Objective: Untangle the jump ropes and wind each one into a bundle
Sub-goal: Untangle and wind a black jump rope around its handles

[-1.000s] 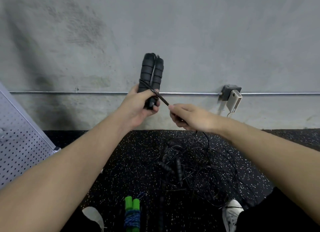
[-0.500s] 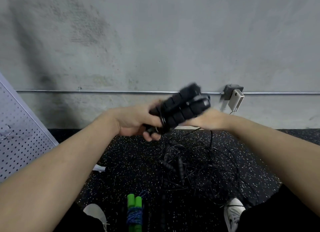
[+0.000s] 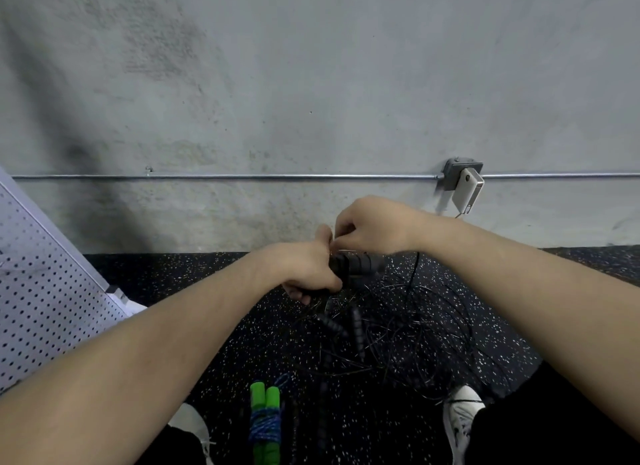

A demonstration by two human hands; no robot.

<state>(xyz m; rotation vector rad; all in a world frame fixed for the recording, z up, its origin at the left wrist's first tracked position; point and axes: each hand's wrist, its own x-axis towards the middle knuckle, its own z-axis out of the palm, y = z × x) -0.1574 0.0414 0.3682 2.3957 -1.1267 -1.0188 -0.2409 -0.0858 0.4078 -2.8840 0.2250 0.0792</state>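
Two hands on one rope: left hand (image 3: 308, 272) fingers clench the paired black foam handles (image 3: 358, 263), lying level and pointing right, while right hand (image 3: 372, 227) fingers pinch the thin black cord just above them. Below, the tangled ropes (image 3: 398, 329) sprawl on the floor; nearer, a wound green-handled bundle (image 3: 265, 423).

Head-worn camera looks forward and down, close over both forearms, facing the wall (image 3: 311, 66).

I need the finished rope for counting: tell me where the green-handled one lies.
The green-handled jump rope wound with blue cord lies on the speckled black floor at bottom centre of the head view, between the two white shoes, nearer than the black tangle.
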